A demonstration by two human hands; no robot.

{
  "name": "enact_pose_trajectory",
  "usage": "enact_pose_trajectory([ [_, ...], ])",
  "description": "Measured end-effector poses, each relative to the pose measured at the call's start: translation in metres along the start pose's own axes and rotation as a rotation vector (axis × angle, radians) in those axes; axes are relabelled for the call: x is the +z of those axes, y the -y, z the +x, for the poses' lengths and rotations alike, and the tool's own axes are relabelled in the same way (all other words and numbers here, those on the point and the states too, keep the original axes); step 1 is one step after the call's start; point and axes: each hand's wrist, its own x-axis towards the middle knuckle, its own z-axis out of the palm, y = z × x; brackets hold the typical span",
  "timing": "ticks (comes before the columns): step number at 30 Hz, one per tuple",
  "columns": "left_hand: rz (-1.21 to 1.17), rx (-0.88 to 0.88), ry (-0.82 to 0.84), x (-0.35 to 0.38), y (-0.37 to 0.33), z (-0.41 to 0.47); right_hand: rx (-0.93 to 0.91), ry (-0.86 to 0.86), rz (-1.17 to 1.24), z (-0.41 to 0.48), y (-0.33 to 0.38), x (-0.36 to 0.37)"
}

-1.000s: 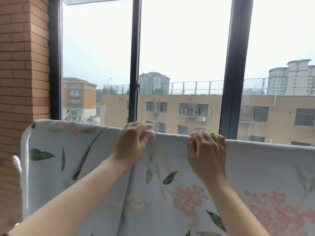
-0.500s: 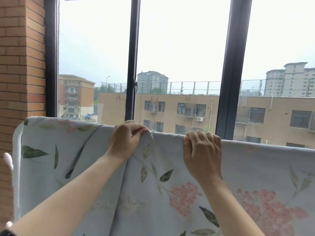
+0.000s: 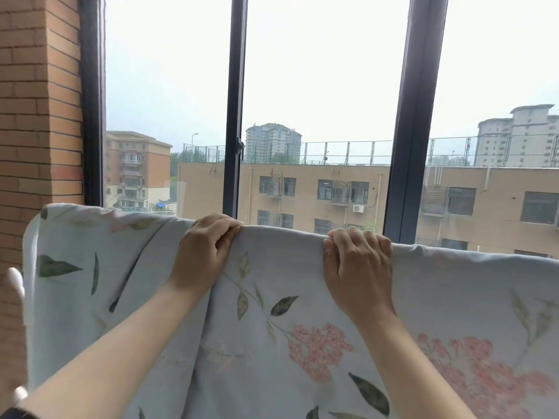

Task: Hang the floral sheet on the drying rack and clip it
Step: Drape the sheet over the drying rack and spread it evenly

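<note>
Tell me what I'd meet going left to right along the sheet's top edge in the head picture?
Brick wall → left hand → right hand. Both hands grip the top edge of the floral sheet.

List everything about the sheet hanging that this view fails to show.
Head view only:
- Drying rack bar: covered by the floral sheet; only a white stub shows at left.
- Right hand fingertips: curled behind the sheet's top edge.
- Sheet's bottom hem and right end: cut off by the frame.
- Clips: none in view.
</note>
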Motion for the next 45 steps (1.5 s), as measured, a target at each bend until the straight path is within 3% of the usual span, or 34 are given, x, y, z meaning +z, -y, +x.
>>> enact_pose_trajectory([
  [6, -0.032, -0.034, 0.011, 0.001, -0.005, 0.001, 0.056, 0.108, -0.006, 0.006, 0.012, -0.004],
  [16, -0.067, -0.070, 0.046, 0.000, -0.010, 0.003, -0.064, 0.273, 0.114, 0.028, 0.081, 0.018],
  [23, -0.030, -0.044, 0.098, -0.010, -0.007, 0.005, -0.080, 0.071, 0.016, 0.013, 0.079, 0.039],
  [28, 0.127, -0.101, 0.115, -0.028, 0.014, 0.008, -0.099, 0.043, -0.003, 0.014, 0.074, 0.043],
  [34, 0.001, -0.198, 0.144, -0.034, 0.024, 0.019, -0.104, 0.028, -0.020, 0.014, 0.077, 0.045],
  [45, 0.091, -0.128, 0.063, -0.043, 0.041, 0.014, -0.148, 0.003, -0.036, 0.013, 0.078, 0.043],
])
